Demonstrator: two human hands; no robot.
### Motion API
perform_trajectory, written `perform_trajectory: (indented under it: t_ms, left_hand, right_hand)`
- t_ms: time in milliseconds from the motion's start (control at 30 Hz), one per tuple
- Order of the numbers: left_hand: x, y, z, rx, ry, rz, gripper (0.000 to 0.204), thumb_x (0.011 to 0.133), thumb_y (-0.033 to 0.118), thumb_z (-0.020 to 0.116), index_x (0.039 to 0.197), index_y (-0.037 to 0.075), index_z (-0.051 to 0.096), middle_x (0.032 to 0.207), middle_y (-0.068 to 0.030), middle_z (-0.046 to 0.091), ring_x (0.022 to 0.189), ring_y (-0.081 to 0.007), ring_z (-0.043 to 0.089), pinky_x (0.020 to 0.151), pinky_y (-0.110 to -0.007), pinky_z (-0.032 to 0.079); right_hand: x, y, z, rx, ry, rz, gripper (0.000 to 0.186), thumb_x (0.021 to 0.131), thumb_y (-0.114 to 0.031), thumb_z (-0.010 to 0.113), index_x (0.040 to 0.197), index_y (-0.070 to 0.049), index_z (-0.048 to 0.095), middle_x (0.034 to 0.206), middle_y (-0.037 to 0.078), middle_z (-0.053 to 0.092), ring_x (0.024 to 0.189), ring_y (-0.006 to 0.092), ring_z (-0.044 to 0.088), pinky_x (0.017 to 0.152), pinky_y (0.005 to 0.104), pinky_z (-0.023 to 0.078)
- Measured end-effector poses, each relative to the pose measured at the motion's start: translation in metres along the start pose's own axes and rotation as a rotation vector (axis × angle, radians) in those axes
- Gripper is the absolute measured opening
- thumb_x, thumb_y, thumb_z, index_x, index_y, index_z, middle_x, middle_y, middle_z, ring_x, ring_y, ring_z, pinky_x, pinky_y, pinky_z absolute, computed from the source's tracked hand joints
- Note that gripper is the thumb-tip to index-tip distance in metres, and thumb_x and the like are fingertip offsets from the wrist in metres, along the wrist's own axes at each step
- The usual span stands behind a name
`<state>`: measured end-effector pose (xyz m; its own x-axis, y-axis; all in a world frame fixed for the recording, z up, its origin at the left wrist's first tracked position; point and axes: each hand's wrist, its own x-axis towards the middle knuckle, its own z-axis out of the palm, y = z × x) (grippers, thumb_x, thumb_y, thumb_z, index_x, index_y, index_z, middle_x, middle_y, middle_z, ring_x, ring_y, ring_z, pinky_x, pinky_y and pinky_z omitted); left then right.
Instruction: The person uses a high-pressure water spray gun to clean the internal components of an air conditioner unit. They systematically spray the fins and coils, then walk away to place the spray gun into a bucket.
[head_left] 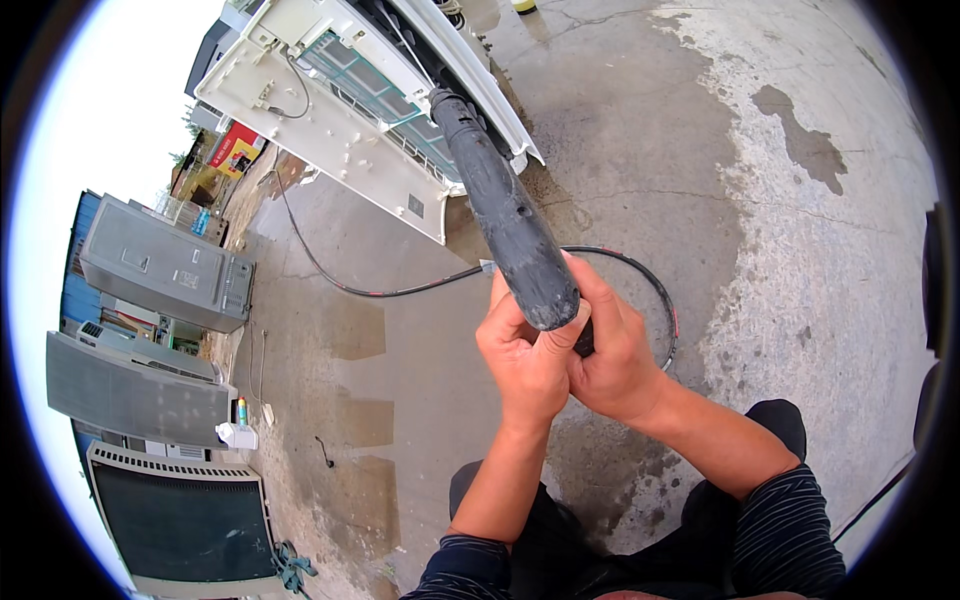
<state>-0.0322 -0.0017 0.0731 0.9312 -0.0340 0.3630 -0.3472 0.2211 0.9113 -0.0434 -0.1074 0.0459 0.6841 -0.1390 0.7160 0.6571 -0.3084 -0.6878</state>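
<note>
Both my hands are wrapped round the handle of a black pressure washer gun [495, 195], its scuffed barrel pointing away from me. My left hand [527, 355] closes on the grip from the left, and my right hand [618, 345] from the right, the two touching. The trigger is hidden by my fingers. From the far tip a thin pale streak runs toward a white air conditioner unit [365, 62]. Its long front panel [345, 165] is swung out to the left, and teal filter mesh [385, 105] shows inside. A black hose [385, 293] loops over the ground beyond my hands.
Wet concrete [600, 90] surrounds the unit, with a paler patch at right. Along the left stand a grey box-shaped appliance [165, 260], a grey panel [150, 390] and a dark-fronted machine [180, 520]. A white jug [238, 436] sits near them.
</note>
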Motion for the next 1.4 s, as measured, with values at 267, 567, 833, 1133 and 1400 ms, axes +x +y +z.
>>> perform_trajectory:
  t_ms: [267, 567, 833, 1133, 1400]
  left_hand:
    - [0.001, 0.0, 0.001, -0.004, -0.012, 0.005, 0.015, 0.091, 0.008, 0.084, 0.098, -0.002, 0.076, 0.121, -0.0081, 0.062, 0.11, -0.0178, 0.059, 0.096, -0.034, 0.047]
    - [0.0, -0.004, 0.001, -0.009, -0.013, -0.029, 0.016, 0.092, 0.009, 0.083, 0.099, -0.002, 0.075, 0.123, -0.0085, 0.062, 0.112, -0.018, 0.059, 0.097, -0.034, 0.047]
    - [0.002, -0.012, 0.003, -0.037, 0.017, -0.037, 0.015, 0.094, 0.01, 0.082, 0.098, -0.003, 0.075, 0.123, -0.008, 0.062, 0.11, -0.017, 0.059, 0.096, -0.033, 0.047]
    - [0.003, -0.018, 0.002, -0.034, 0.06, -0.047, 0.013, 0.094, 0.008, 0.08, 0.097, -0.003, 0.075, 0.12, -0.0078, 0.063, 0.108, -0.0162, 0.06, 0.095, -0.033, 0.047]
    - [0.003, -0.019, 0.001, -0.001, 0.046, -0.019, 0.015, 0.093, 0.01, 0.082, 0.097, -0.003, 0.075, 0.119, -0.0091, 0.064, 0.108, -0.0171, 0.06, 0.095, -0.033, 0.047]
  right_hand:
    - [0.0, 0.0, 0.001, -0.009, 0.016, 0.002, 0.07, 0.089, -0.007, 0.08, 0.15, 0.004, 0.047, 0.128, 0.024, 0.07, 0.107, 0.0414, 0.073, 0.087, 0.0438, 0.061]
    - [0.0, 0.001, -0.002, -0.008, 0.004, 0.035, 0.069, 0.089, -0.007, 0.079, 0.149, 0.004, 0.048, 0.127, 0.024, 0.07, 0.107, 0.0419, 0.073, 0.086, 0.0443, 0.061]
    - [0.002, 0.006, -0.003, -0.004, -0.009, 0.055, 0.067, 0.089, -0.008, 0.079, 0.149, 0.002, 0.049, 0.125, 0.023, 0.07, 0.105, 0.0419, 0.073, 0.086, 0.0448, 0.061]
    - [0.004, 0.009, -0.003, -0.002, -0.022, 0.072, 0.068, 0.089, -0.01, 0.08, 0.149, 0.002, 0.049, 0.12, 0.023, 0.07, 0.1, 0.0427, 0.073, 0.082, 0.0455, 0.06]
    - [0.005, 0.011, -0.003, 0.013, -0.01, 0.047, 0.067, 0.089, -0.01, 0.079, 0.148, 0.003, 0.049, 0.119, 0.024, 0.07, 0.1, 0.0418, 0.073, 0.082, 0.0449, 0.061]
